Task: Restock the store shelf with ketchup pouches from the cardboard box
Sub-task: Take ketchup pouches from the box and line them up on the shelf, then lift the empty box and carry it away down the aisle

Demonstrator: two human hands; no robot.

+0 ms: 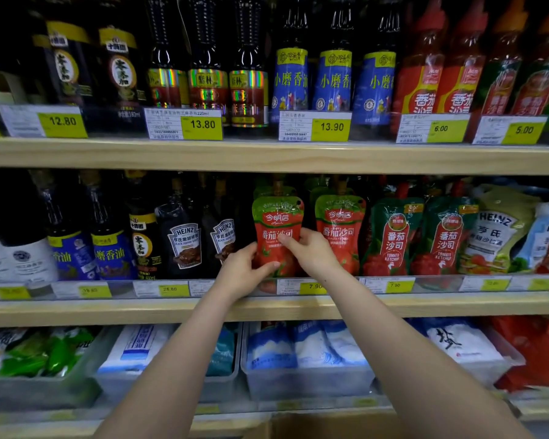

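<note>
Gripping ketchup pouch (278, 231), both hands

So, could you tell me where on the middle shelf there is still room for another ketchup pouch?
Only a dark gap between the Heinz bottle and the ketchup pouch gripped by the left hand and right hand. To its right, pouches stand packed edge to edge; to its left, bottles crowd together.

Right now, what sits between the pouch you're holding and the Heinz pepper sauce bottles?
Nothing: in the head view, only a dark empty gap separates the held ketchup pouch from the Heinz bottles.
</note>
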